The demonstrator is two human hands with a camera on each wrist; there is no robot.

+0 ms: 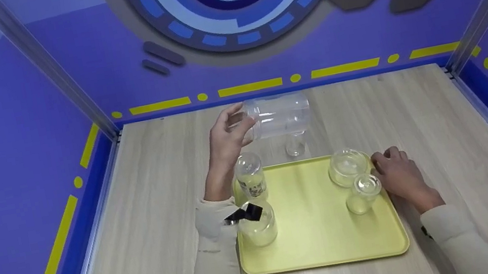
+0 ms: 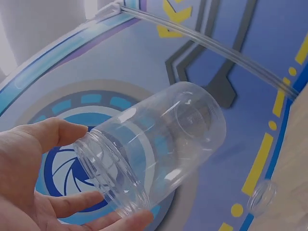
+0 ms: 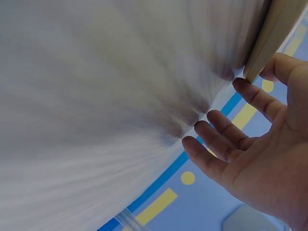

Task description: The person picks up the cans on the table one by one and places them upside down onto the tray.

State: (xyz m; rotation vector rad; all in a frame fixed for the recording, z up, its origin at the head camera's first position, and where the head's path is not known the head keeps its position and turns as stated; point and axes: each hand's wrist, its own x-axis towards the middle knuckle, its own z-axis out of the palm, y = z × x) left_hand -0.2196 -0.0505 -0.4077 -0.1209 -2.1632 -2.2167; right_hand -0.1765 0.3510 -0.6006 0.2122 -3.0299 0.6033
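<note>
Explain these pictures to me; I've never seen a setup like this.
No machine here: a person works with a bare left hand and a bare right hand. The wide picture comes from a camera worn on the head, looking down at the table; the other two come from cameras on the wrists, each watching one hand.

The left hand holds a large clear jar on its side by the ridged end. The right hand is beside the right edge of a yellow tray, its fingertips on the table. Four clear jars are on the tray: a tall jar and a nearer jar on the left, a wide jar and a small jar on the right. One more small container sits on the table beyond the tray.
</note>
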